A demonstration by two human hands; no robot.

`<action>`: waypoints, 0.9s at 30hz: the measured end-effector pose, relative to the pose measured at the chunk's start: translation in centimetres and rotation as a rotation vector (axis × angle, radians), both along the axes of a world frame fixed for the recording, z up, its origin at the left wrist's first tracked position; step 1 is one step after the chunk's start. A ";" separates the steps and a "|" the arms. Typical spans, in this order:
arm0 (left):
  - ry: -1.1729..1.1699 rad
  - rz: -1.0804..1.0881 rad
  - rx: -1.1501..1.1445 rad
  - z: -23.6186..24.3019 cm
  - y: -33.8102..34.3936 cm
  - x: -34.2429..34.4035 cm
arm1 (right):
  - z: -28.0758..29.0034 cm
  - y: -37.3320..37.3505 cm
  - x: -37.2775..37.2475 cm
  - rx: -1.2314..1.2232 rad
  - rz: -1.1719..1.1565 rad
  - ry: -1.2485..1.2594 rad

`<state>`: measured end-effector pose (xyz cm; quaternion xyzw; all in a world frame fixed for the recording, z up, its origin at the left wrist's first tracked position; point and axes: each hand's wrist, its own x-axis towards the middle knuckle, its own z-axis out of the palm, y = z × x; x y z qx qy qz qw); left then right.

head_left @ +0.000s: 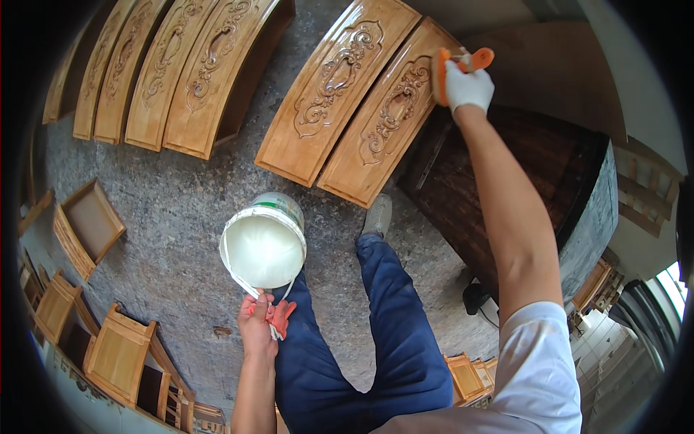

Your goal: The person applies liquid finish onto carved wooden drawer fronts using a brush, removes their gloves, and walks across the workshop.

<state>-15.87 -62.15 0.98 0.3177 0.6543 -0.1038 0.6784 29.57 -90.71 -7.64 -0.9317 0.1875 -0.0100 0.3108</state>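
Note:
In my right hand [470,88], which wears a white glove, is a wide brush [440,76] with an orange handle. Its bristles meet the far right edge of a glossy carved wooden drawer front [396,110]. My bare left hand [257,331] is closed around the thin handle of a white bucket [280,205], which hangs tilted with its mouth toward me. The bucket's inside looks pale; how much liquid it holds I cannot tell. An orange-and-white glove [280,318] is bunched in the same hand. Close beside the first drawer front lies a second carved drawer front [336,81].
Several more carved drawers [210,69] stand in a row at the far left. A dark wooden cabinet [499,173] sits under my right arm. On the speckled floor [173,224] are a small drawer [90,220] and, lower left, wooden cabinet pieces [121,354]. My shoe [378,215] is near the drawer fronts.

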 end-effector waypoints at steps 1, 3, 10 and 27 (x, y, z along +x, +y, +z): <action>0.007 0.000 0.000 0.1 0.0 -0.1 | 0.0 -0.4 0.2 0.000 0.000 0.007; -0.005 -0.001 0.002 0.0 -0.1 0.3 | 0.1 -1.1 0.5 -0.121 0.108 0.101; 0.006 0.003 -0.073 0.6 1.4 0.4 | 0.4 -0.4 -10.9 0.107 -0.136 0.293; -0.083 0.159 -0.122 2.7 7.4 -2.1 | 5.6 11.4 -19.7 0.105 0.156 0.213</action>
